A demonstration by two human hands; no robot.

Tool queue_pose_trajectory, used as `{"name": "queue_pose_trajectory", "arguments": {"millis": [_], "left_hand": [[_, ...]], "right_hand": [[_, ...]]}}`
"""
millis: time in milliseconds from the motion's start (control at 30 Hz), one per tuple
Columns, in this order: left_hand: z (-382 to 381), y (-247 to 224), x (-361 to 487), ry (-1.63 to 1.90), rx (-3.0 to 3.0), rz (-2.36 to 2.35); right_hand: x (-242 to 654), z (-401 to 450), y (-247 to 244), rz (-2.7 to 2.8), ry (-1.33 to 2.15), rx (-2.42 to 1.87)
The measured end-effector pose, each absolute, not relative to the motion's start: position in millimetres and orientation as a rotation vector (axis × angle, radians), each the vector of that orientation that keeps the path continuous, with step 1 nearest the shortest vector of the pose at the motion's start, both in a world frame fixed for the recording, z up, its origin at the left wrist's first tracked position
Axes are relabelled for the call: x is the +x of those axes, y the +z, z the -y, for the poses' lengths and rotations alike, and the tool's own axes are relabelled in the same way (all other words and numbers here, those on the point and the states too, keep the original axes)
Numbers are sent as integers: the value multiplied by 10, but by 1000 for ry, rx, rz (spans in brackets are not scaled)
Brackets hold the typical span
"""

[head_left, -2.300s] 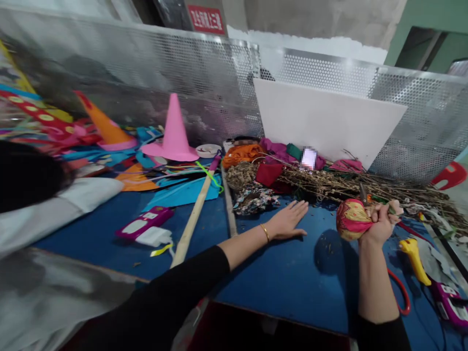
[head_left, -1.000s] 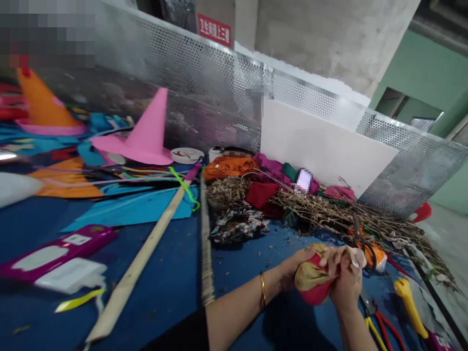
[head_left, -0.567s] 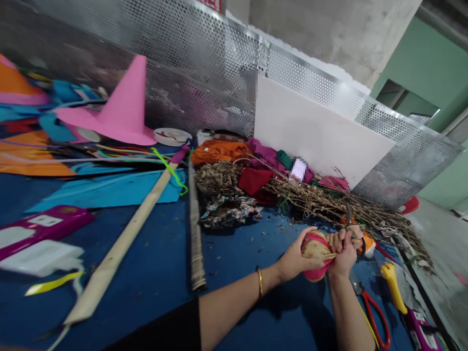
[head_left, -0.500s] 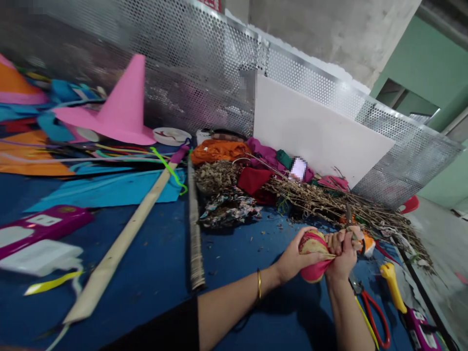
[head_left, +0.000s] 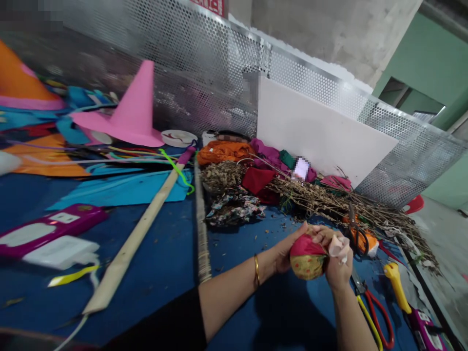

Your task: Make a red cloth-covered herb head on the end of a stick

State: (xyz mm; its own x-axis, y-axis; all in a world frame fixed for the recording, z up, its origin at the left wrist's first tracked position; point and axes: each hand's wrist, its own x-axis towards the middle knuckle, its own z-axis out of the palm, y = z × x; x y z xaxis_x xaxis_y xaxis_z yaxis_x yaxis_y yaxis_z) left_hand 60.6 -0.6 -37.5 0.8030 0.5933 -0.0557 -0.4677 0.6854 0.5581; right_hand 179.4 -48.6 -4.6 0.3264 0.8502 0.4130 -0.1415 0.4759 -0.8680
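Leftmost, a white cord (head_left: 94,278) is seen beside the wooden stick (head_left: 135,239); it could be snagged if the stick were nudged. Across to the left hand (head_left: 283,256): the red-and-gold bundle (head_left: 309,265) is cupped in its curved fingers, above the blue tabletop (head_left: 237,243). Were that support loosened, the round end could be tipped. And at the right hand (head_left: 340,273), the gathered side and a pale scrap (head_left: 338,247) are gripped by bent fingers; should the folds be released, the wrapping could be opened. Near that hand, scissors (head_left: 353,223) and cutters (head_left: 360,286) could be knocked.
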Motion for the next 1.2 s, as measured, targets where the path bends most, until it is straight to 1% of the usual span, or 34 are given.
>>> {"name": "queue_pose_trajectory", "arguments": {"millis": [167, 267, 367, 433, 500, 567, 600, 700, 867, 1033, 1133, 1200], "left_hand": [[37, -354, 598, 434, 615, -241], [40, -370, 633, 457, 644, -300], [41, -392, 659, 491, 761, -454], [58, -389, 651, 674, 921, -605], [102, -370, 626, 977, 1168, -678], [175, -342, 599, 1226, 1480, -608], [217, -327, 590, 1294, 1631, -553], [336, -275, 591, 1393, 1887, -527], [418, -150, 597, 1503, 1880, -728], [413, -122, 583, 1528, 1938, -783], [377, -182, 590, 1567, 2014, -768], [341, -213, 580, 1614, 2207, -632]], "right_hand": [[1745, 629, 26, 1118, 784, -763], [1712, 610, 44, 1028, 777, -691], [1765, 496, 18, 853, 832, -731], [1836, 413, -14, 770, 888, -744], [1910, 354, -44, 741, 929, -734], [1964, 328, -63, 742, 957, -726], [1981, 324, -68, 738, 966, -723], [1986, 332, -81, 696, 978, -719], [1871, 381, -120, 647, 1015, -727], [1841, 394, -144, 588, 1076, -677], [1950, 345, -180, 552, 1148, -651], [2038, 309, -232, 510, 1207, -664]]}}
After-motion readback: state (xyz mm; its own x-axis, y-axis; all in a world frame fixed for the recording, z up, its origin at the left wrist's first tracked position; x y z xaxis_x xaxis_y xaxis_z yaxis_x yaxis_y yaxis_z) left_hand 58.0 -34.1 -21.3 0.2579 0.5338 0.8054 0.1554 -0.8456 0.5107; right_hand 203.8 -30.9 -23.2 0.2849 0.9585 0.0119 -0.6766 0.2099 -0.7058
